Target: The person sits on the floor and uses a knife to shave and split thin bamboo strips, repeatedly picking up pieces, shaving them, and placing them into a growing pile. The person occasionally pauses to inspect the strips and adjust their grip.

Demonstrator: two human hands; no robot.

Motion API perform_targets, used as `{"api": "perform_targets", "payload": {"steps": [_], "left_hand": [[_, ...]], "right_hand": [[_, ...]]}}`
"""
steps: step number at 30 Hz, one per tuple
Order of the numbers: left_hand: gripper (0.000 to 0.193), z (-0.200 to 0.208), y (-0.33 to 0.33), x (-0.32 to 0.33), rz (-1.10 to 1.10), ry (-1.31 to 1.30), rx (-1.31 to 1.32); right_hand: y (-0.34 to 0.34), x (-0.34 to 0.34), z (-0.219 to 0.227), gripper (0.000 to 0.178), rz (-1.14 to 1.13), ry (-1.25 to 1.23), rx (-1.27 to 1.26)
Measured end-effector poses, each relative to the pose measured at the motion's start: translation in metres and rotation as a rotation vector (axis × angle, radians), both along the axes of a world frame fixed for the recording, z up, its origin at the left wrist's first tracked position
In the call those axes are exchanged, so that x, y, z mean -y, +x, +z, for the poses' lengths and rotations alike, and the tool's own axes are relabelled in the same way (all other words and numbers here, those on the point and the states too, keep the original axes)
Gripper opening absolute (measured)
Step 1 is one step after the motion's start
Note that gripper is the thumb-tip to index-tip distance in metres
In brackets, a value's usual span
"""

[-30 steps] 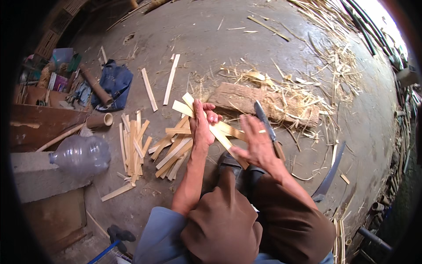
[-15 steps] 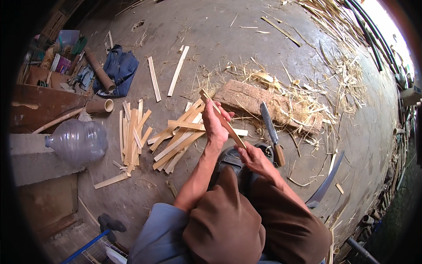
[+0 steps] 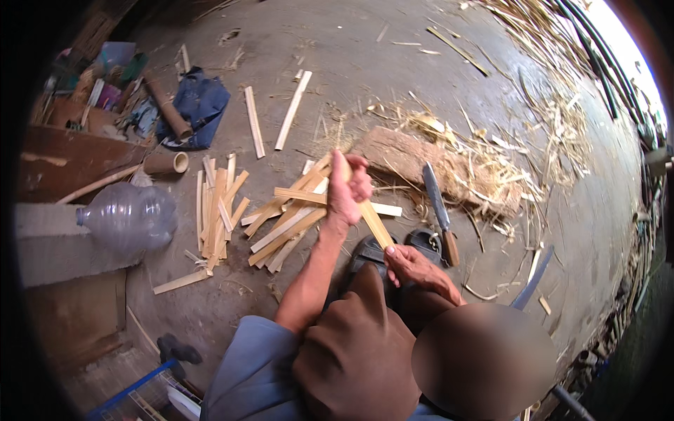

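Observation:
A flat bamboo strip (image 3: 376,224) slants between my two hands above my feet. My left hand (image 3: 345,193) is closed round its upper end, with the fingers curled and slightly blurred. At the lower end, the thumb and fingers of my right hand (image 3: 418,270) pinch it. A heap of similar bamboo strips (image 3: 293,214) lies on the floor just left of my left hand. To the right, a knife (image 3: 437,203) with a wooden handle leans against a thick wooden block (image 3: 414,158), its handle beside my sandal (image 3: 425,244).
Another bundle of strips (image 3: 219,210) lies farther left, near a clear plastic bottle (image 3: 130,216). Two pale strips (image 3: 293,111) rest beyond. Wood shavings (image 3: 554,133) cover the floor at right. A long curved blade (image 3: 535,281) lies beside my right knee. Blue cloth (image 3: 198,105) sits at far left.
The bamboo strip has been turned, so its broad pale face now shows. My left fingers have curled round its upper end. My right hand has shifted slightly down and right.

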State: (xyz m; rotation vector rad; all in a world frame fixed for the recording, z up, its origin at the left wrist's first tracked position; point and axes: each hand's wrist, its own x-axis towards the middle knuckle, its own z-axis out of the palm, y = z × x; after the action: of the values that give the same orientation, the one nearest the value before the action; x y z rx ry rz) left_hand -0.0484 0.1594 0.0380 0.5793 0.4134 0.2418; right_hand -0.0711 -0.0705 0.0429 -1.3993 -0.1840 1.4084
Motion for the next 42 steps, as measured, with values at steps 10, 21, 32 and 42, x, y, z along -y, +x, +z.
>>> {"api": "perform_targets", "payload": {"steps": [10, 21, 32, 42], "left_hand": [[0.05, 0.026, 0.008, 0.029, -0.209, 0.548, 0.068], [0.033, -0.018, 0.029, 0.051, -0.449, 1.229, 0.104], [0.025, -0.031, 0.027, 0.017, 0.169, 0.743, -0.084], [0.084, -0.011, 0.019, 0.016, 0.206, 0.085, -0.097]], "right_hand": [[-0.016, 0.003, -0.02, 0.048, -0.028, -0.125, 0.007], [-0.027, -0.007, -0.035, 0.043, -0.036, -0.062, -0.161], [-0.025, 0.012, -0.052, 0.048, -0.078, -0.09, -0.049], [-0.013, -0.004, -0.034, 0.05, -0.201, -0.039, 0.088]]}}
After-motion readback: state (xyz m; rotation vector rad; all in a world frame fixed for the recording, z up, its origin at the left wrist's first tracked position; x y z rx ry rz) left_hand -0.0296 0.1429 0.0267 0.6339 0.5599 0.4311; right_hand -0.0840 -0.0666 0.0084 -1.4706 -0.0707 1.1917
